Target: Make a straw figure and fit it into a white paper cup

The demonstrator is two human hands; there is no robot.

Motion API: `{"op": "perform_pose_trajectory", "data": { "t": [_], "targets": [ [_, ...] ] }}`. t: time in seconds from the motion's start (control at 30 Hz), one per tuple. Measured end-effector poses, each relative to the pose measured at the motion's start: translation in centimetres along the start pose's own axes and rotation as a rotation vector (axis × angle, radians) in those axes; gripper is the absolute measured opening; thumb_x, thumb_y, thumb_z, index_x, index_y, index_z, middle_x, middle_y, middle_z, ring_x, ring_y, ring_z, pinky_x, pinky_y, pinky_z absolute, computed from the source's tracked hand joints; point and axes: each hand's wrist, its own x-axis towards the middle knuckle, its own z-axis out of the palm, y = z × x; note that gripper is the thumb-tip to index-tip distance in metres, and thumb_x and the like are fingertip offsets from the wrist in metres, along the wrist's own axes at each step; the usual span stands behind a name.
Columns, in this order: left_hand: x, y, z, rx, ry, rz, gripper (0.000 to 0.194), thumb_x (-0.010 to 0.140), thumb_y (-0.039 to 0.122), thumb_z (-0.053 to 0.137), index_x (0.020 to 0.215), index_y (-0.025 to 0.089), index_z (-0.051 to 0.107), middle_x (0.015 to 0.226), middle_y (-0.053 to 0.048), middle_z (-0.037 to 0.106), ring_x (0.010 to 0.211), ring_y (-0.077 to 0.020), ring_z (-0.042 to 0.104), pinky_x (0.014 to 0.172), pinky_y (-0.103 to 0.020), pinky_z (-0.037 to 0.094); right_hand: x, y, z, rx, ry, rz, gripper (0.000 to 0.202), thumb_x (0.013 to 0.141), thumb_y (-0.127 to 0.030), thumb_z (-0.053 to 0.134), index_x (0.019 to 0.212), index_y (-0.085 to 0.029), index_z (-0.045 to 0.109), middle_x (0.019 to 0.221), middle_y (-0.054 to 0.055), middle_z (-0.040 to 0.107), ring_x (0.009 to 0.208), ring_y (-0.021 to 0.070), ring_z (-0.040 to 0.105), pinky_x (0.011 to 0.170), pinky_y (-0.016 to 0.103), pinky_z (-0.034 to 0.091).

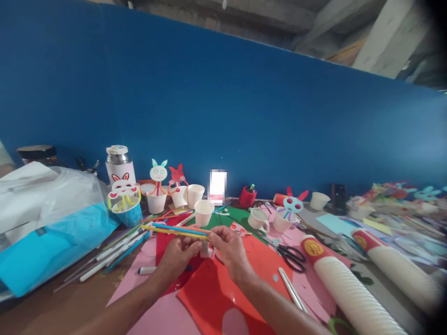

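My left hand (183, 251) is closed around a bundle of long thin coloured sticks (174, 229), yellow, blue and orange, that lie level and point left. My right hand (228, 250) pinches the same bundle at its right end. Whether they are straws or craft stems, I cannot make out. A small clear strip (204, 249) hangs between the fingers of both hands. Below them lies a red sheet (216, 284) on pink paper (150, 311). A white paper cup (204, 213) stands just beyond the hands.
Black-handled scissors (291, 258) and a white pen-like tool (291, 289) lie at right, beside a long sleeve of stacked cups (349, 288). Rabbit-faced cup figures (159, 173) line the back. Several markers (115, 246) and a blue bag (59, 246) occupy the left. A blue partition (223, 93) stands behind.
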Motion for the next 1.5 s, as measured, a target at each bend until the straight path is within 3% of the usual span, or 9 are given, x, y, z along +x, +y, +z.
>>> {"op": "perform_pose_trajectory", "data": {
  "t": [0.3, 0.57, 0.7, 1.0, 1.13, 1.3, 1.5],
  "targets": [
    [-0.2, -0.2, 0.2, -0.006, -0.195, 0.022, 0.012, 0.072, 0.021, 0.056, 0.062, 0.014, 0.055, 0.057, 0.000, 0.054, 0.056, -0.0113, 0.050, 0.059, -0.025, 0.039, 0.1, 0.6, 0.2, -0.062, 0.033, -0.004, 0.025, 0.059, -0.037, 0.070, 0.063, -0.014, 0.060, 0.052, -0.001, 0.055, 0.049, 0.0098, 0.049, 0.049, 0.022, 0.037],
    [0.1, -0.8, -0.3, -0.026, -0.278, -0.013, 0.008, 0.068, 0.017, 0.058, 0.062, 0.013, 0.058, 0.053, 0.000, 0.051, 0.051, -0.0093, 0.046, 0.053, -0.023, 0.035, 0.0, 1.1, 0.0, -0.083, 0.032, 0.010, 0.019, 0.062, -0.032, 0.065, 0.065, -0.014, 0.058, 0.051, -0.002, 0.054, 0.047, 0.0086, 0.045, 0.045, 0.020, 0.032],
    [0.1, -0.6, -0.5, -0.019, -0.298, -0.044, 0.007, 0.067, 0.015, 0.057, 0.071, 0.012, 0.062, 0.054, 0.000, 0.053, 0.049, -0.0093, 0.046, 0.052, -0.024, 0.036, 0.1, 1.4, -0.1, -0.086, 0.023, 0.007, 0.019, 0.063, -0.031, 0.064, 0.065, -0.014, 0.058, 0.052, -0.002, 0.054, 0.048, 0.0086, 0.045, 0.046, 0.020, 0.033],
    [-0.3, 0.3, -0.4, -0.078, -0.264, -0.230, 0.023, 0.067, 0.016, 0.057, 0.089, 0.011, 0.064, 0.070, -0.004, 0.060, 0.059, -0.0114, 0.052, 0.055, -0.024, 0.043, 0.1, 2.2, -0.1, -0.147, 0.006, -0.071, 0.014, 0.068, -0.028, 0.058, 0.068, -0.015, 0.054, 0.056, -0.003, 0.050, 0.048, 0.0078, 0.042, 0.046, 0.020, 0.032],
    [-0.4, 0.2, -0.4, -0.091, -0.216, -0.314, 0.023, 0.065, 0.016, 0.054, 0.086, 0.011, 0.064, 0.057, 0.001, 0.052, 0.047, -0.0080, 0.044, 0.049, -0.022, 0.041, -0.3, 2.1, -0.2, -0.267, 0.001, -0.129, 0.013, 0.072, -0.027, 0.054, 0.069, -0.015, 0.054, 0.057, -0.004, 0.049, 0.050, 0.0082, 0.041, 0.047, 0.020, 0.032],
    [-0.4, -0.1, -0.4, -0.122, -0.188, -0.330, 0.018, 0.064, 0.017, 0.054, 0.078, 0.012, 0.063, 0.054, 0.002, 0.051, 0.047, -0.0085, 0.045, 0.048, -0.022, 0.040, -0.6, 1.5, -0.3, -0.437, 0.028, -0.220, 0.013, 0.075, -0.026, 0.051, 0.068, -0.016, 0.057, 0.058, -0.002, 0.052, 0.054, 0.0098, 0.044, 0.051, 0.020, 0.036],
    [-0.5, -0.2, -0.2, -0.146, -0.163, -0.341, 0.011, 0.066, 0.021, 0.054, 0.065, 0.011, 0.059, 0.051, 0.002, 0.049, 0.045, -0.0087, 0.044, 0.050, -0.024, 0.042, -0.8, 1.6, -0.3, -0.460, 0.054, -0.253, 0.013, 0.076, -0.025, 0.050, 0.069, -0.016, 0.057, 0.060, -0.002, 0.054, 0.057, 0.0109, 0.047, 0.055, 0.021, 0.038]
  ]
}}
